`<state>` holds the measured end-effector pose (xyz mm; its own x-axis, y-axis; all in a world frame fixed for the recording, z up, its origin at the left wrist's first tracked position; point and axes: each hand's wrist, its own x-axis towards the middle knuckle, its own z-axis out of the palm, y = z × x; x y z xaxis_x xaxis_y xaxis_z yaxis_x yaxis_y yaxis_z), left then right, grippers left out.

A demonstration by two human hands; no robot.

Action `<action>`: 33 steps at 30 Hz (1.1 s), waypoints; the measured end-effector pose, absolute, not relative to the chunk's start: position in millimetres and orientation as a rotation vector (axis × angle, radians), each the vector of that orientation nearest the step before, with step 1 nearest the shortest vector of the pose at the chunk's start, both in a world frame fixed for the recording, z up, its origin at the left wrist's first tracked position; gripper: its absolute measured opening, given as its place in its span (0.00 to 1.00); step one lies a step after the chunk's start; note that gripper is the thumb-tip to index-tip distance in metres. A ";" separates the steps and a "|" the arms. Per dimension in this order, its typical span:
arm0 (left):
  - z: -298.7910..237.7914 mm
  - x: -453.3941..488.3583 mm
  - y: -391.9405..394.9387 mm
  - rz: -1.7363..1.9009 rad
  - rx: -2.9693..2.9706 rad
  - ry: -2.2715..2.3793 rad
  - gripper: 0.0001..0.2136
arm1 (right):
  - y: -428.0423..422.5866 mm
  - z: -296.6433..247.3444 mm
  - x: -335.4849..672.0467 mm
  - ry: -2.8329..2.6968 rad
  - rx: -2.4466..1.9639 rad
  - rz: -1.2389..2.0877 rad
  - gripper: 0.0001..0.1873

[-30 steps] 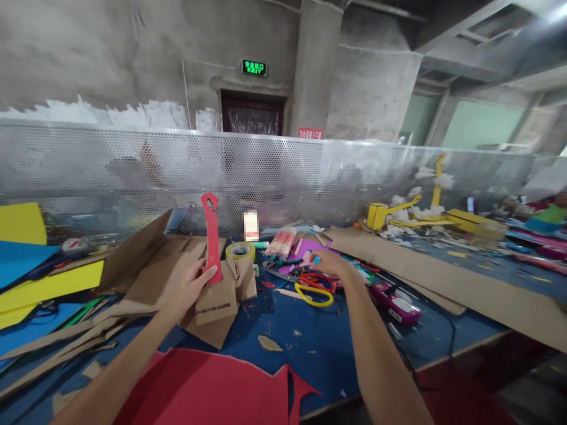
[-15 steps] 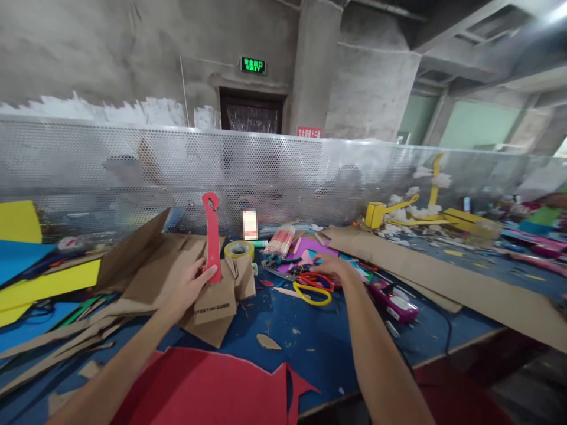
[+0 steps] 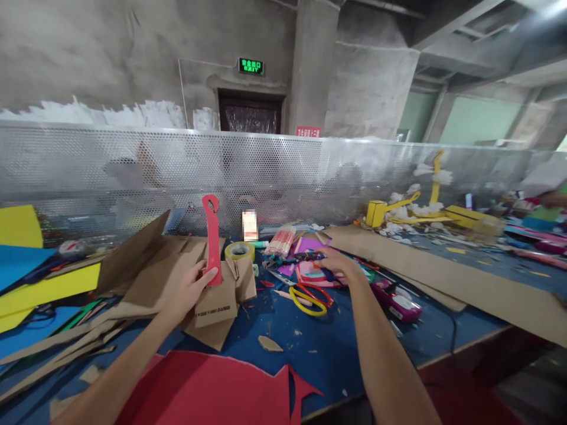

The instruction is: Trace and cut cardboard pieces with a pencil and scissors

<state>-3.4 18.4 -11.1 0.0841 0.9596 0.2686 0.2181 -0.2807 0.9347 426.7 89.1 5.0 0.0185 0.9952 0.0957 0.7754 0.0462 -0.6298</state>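
My left hand (image 3: 199, 286) pinches the lower end of an upright red strip (image 3: 213, 245), whose top curls into a hook. Just under the fingers stands a folded brown cardboard piece (image 3: 215, 310). My right hand (image 3: 335, 264) is over the clutter, fingers bent together against a dark, slender object (image 3: 310, 256) too small to name. Pink sheet scraps (image 3: 310, 273) lie below that hand. Nearer to me are scissors with red and yellow handles (image 3: 308, 302). A roll of yellow tape (image 3: 240, 252) sits between the hands.
A large red sheet (image 3: 208, 389) lies at the front edge. Cardboard (image 3: 148, 265) and coloured sheets (image 3: 48, 289) crowd the left. On the right are a purple tool (image 3: 398, 301) with a cord and a long cardboard strip (image 3: 443, 277). A perforated metal screen (image 3: 186, 171) stands behind.
The scissors have shifted slightly towards me and turned. More of the pink scraps shows beneath my right hand, which has moved a little. My left hand keeps the red strip in place.
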 end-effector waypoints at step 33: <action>-15.0 -1.8 21.9 1.530 1.127 0.914 0.17 | 25.2 17.3 269.3 -2.010 -0.928 0.741 0.23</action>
